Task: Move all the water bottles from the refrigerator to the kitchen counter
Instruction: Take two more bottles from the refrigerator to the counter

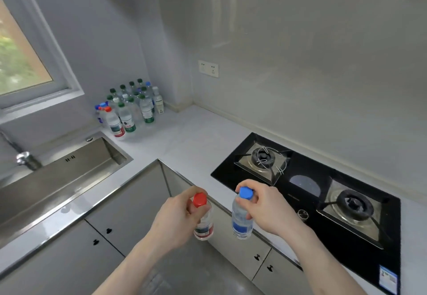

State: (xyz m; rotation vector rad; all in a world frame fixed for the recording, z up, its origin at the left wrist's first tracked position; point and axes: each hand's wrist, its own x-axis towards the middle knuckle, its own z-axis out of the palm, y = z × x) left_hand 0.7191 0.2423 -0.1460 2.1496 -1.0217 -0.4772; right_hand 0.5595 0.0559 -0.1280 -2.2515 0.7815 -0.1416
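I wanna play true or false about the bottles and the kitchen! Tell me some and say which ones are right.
1. The left hand holds a red-capped bottle. True.
2. The right hand holds a green-capped bottle. False: its bottle has a blue cap.
3. A group of bottles stands on the counter in the corner near the window. True.
4. A pot sits on the stove. False: both burners are bare.
5. Both held bottles already stand on the counter. False: they are in the air, in front of the cabinets.
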